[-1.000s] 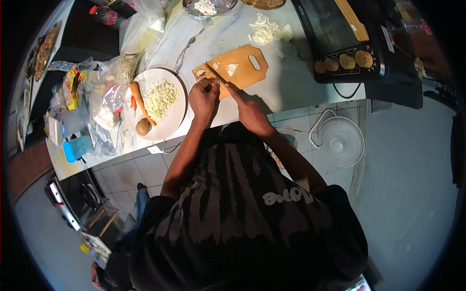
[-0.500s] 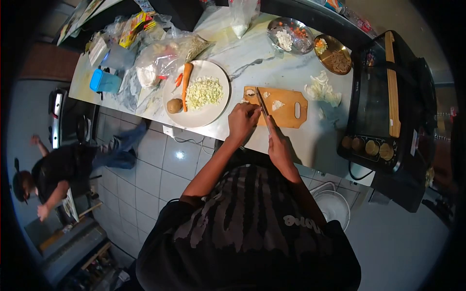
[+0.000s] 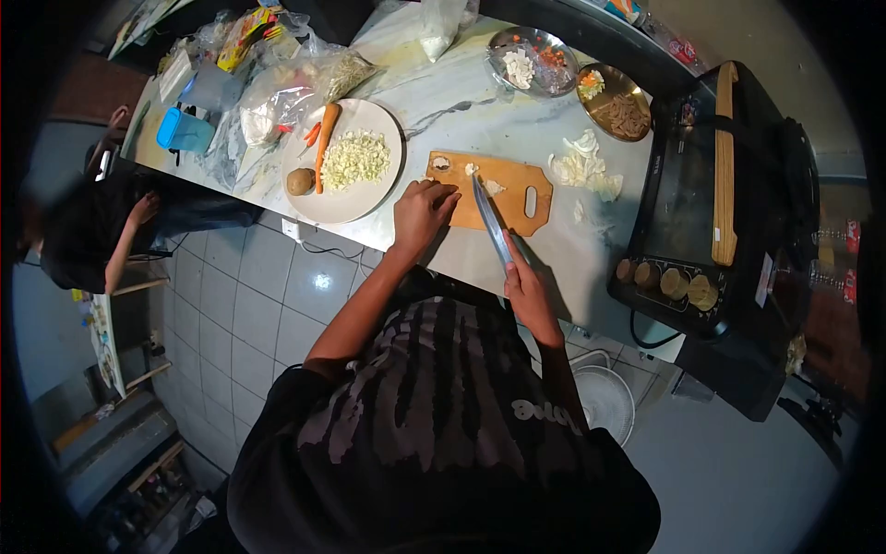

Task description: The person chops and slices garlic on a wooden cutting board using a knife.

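My right hand [image 3: 526,288] grips a knife [image 3: 491,218], its blade slanting up and left over the wooden cutting board [image 3: 517,180]. At the board's left edge rests my left hand [image 3: 425,214], fingers curled together; what they hold, if anything, is hidden. Small white pieces [image 3: 495,186] lie on the board, near the knife tip and beyond. To the left, a round plate [image 3: 380,120] bears chopped pale vegetable [image 3: 355,159], a carrot [image 3: 327,134], red chillies [image 3: 311,137] and a brown round vegetable [image 3: 300,181].
White leafy scraps [image 3: 587,166] lie right of the board. A black oven [image 3: 678,222] stands at the right. Two metal bowls [image 3: 574,69] [image 3: 643,129] are at the back. Plastic bags [image 3: 295,88] and a blue-lidded container [image 3: 189,131] stand left. Another person [image 3: 88,226] is at far left.
The knife has moved away from my left hand, its blade now separate and more visible. The view has swung right since the first frame. The other person has changed posture.
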Motion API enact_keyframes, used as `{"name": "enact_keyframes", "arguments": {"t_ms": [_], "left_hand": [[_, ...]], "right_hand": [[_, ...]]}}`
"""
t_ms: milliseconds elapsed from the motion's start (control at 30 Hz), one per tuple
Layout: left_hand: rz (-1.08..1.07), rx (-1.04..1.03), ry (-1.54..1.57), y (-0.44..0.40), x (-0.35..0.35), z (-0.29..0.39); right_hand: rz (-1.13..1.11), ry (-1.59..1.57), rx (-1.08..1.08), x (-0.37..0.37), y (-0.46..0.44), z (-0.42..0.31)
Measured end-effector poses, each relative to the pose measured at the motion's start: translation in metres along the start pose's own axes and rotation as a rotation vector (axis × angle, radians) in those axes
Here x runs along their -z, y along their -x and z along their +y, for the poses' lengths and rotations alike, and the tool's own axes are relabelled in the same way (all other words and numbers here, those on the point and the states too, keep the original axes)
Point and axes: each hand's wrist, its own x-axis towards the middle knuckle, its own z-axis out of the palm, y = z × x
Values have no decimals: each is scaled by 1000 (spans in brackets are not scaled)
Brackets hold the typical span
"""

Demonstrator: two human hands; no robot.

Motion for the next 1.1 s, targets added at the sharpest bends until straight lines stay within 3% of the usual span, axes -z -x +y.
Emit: {"name": "enact_keyframes", "arguments": {"t_ms": [133,200,533,833,1033,1100], "left_hand": [[-29,-86,-22,-6,1,-1],[-55,-95,-40,-7,0,-4],[-49,-235,-127,-11,-7,-11],[-23,-428,-168,-17,-6,-9],[-81,-486,-167,-24,13,-4],[-115,-433,-142,-24,23,-11]], "right_hand": [[8,-43,73,-6,11,22],[44,135,145,-11,12,16],[27,307,66,-33,-3,4],[67,39,153,-39,-2,16],[28,-161,135,-44,4,7],[-62,-225,18,-38,6,-14]]}}
